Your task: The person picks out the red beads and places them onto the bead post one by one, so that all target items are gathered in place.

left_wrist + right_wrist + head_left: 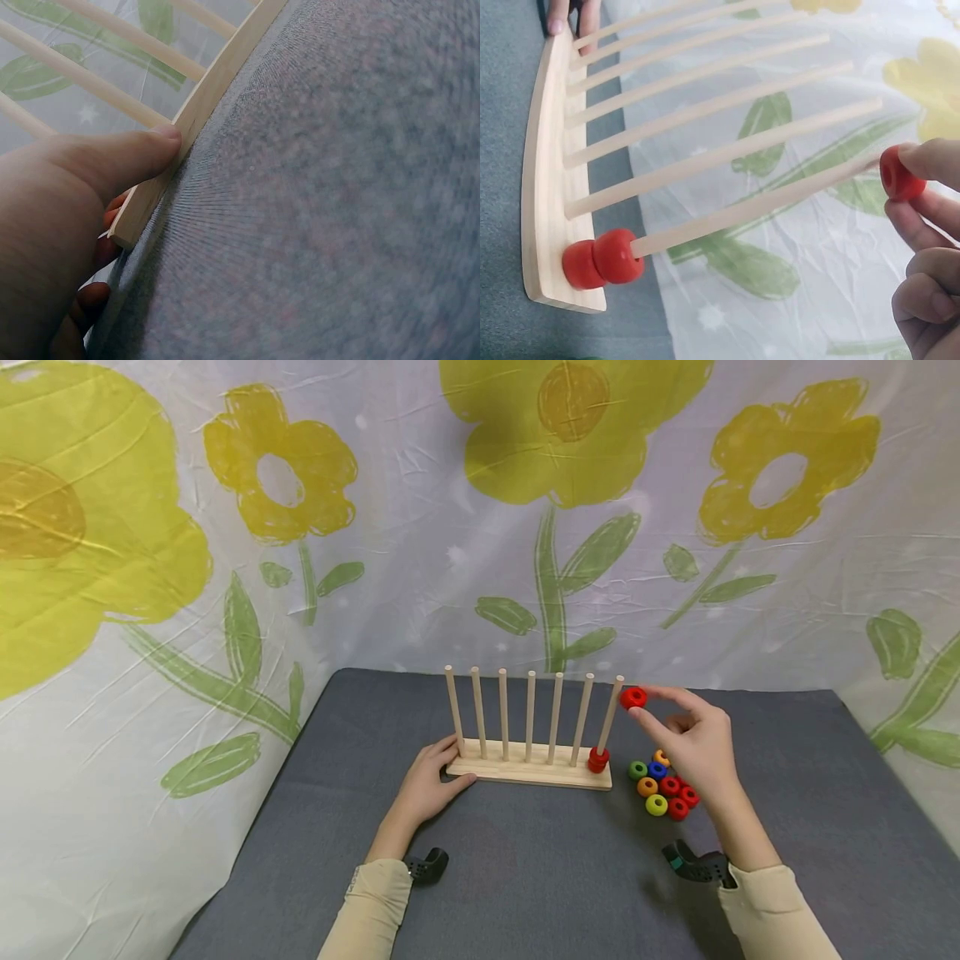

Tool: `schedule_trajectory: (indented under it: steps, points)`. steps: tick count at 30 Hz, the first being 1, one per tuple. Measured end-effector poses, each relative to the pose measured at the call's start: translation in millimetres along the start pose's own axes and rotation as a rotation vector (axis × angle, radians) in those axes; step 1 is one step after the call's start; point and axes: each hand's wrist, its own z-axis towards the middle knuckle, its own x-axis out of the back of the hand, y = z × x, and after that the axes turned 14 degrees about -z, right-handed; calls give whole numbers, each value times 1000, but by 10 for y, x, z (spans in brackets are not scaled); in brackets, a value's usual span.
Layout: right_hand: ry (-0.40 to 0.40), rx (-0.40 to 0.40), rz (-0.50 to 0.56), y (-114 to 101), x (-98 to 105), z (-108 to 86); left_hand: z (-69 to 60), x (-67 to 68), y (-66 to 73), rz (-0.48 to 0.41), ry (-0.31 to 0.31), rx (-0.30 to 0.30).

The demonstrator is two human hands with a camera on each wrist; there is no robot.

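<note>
A wooden base with several upright pegs stands on the table. Two red beads are stacked low on its rightmost peg. My left hand grips the base's left end, the thumb lying along the front edge in the left wrist view. Up beside the top of the rightmost peg, my right hand pinches a red bead between thumb and fingers. In the right wrist view that bead is at the peg's tip; whether the tip is inside its hole I cannot tell.
Loose beads lie grouped on the table right of the base: green, blue, yellow, orange and several red ones. A flowered cloth hangs behind the dark grey tabletop.
</note>
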Motion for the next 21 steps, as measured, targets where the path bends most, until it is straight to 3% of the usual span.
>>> schedule_trajectory:
  steps: [21]
  points:
    - [35, -14, 11, -35, 88, 54, -3, 1, 6, -4, -3, 5]
